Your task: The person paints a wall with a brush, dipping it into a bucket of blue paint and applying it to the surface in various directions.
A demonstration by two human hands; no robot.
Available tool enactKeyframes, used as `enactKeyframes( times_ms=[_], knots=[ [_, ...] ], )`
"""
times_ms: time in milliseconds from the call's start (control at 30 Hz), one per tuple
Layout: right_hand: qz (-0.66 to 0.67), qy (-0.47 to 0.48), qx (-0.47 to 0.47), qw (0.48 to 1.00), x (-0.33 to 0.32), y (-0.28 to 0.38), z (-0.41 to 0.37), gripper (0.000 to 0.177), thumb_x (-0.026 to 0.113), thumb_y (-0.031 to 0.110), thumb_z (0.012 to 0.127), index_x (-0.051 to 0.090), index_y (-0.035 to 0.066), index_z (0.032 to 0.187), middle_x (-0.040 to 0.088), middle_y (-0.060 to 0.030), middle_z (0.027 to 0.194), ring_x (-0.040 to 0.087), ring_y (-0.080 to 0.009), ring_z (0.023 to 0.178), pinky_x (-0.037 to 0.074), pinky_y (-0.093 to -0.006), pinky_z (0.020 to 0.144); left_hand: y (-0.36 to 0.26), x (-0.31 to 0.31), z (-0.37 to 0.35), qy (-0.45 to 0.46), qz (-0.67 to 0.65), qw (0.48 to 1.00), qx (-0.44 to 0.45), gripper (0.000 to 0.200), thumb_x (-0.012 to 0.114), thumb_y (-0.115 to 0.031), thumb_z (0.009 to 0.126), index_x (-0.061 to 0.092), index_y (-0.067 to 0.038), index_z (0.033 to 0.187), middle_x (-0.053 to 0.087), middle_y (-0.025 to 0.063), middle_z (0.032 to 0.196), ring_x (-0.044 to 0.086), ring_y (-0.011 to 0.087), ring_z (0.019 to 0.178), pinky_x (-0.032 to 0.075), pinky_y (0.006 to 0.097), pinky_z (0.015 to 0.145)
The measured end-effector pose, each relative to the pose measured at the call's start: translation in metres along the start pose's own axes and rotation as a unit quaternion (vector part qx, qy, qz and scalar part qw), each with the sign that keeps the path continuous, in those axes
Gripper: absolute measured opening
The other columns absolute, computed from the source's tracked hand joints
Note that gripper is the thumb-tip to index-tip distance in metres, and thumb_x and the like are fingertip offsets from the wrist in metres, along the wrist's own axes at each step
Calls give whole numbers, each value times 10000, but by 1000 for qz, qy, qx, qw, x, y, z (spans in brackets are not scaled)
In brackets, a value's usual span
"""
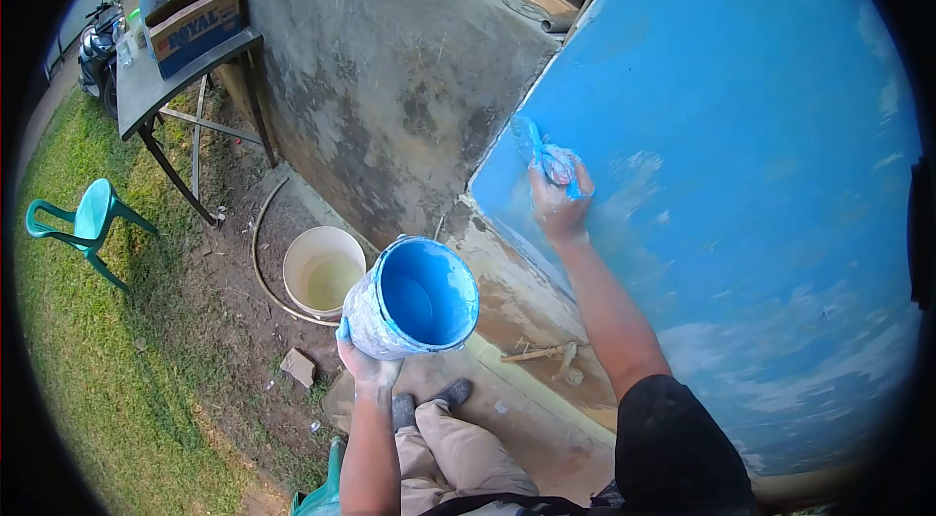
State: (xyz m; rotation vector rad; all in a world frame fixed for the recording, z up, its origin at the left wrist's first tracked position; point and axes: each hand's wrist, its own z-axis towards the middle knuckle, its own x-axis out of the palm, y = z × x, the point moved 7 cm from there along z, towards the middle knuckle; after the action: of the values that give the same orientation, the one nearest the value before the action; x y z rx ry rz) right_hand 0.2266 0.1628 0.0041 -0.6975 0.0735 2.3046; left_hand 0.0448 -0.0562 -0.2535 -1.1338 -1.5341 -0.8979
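Note:
My left hand [367,362] is closed on the lower side of a paint bucket [361,319], splashed white and blue outside. The bucket tilts toward me, showing blue paint inside. My right hand [561,209] is closed around a blue-smeared paintbrush [529,138], held against the blue wall [721,175] near its left edge. Crumpled, plastic-like material shows about the brush at my fingers, and its handle is mostly hidden. Paler, streaky patches show in the blue coat to the right and below.
A whitish bucket [310,277] with some liquid stands on the ground beside a hose [258,248]. A bare grey wall [380,48] meets the blue one. At left are a table [185,77] bearing a cardboard box [195,28], a green chair [93,214] and a motorbike [96,53].

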Motion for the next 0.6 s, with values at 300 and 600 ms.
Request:
enactKeyframes(
  times_ms=[300, 600],
  knots=[
    [100, 76, -16, 992, 38, -2, -40, 129, 768, 44, 811, 677, 8, 896, 673, -150, 886, 667, -335, 757, 549, -436, 635, 8, 4, 5, 2, 10, 1000, 3, 631, 431, -480, 1023, 503, -79, 1504, 550, 134, 1521, 532, 350, 1382, 407, 555, 1173],
    [78, 86, 15, 993, -13, 33, -18, 183, 735, 30, 819, 691, 6, 995, 693, -163, 965, 682, -354, 800, 573, -452, 688, 4, 3, 9, 6, -9, 1000, 0, 648, 442, -497, 1016, 480, -104, 1529, 514, 131, 1555, 495, 362, 1415, 379, 584, 1186]
  ],
)
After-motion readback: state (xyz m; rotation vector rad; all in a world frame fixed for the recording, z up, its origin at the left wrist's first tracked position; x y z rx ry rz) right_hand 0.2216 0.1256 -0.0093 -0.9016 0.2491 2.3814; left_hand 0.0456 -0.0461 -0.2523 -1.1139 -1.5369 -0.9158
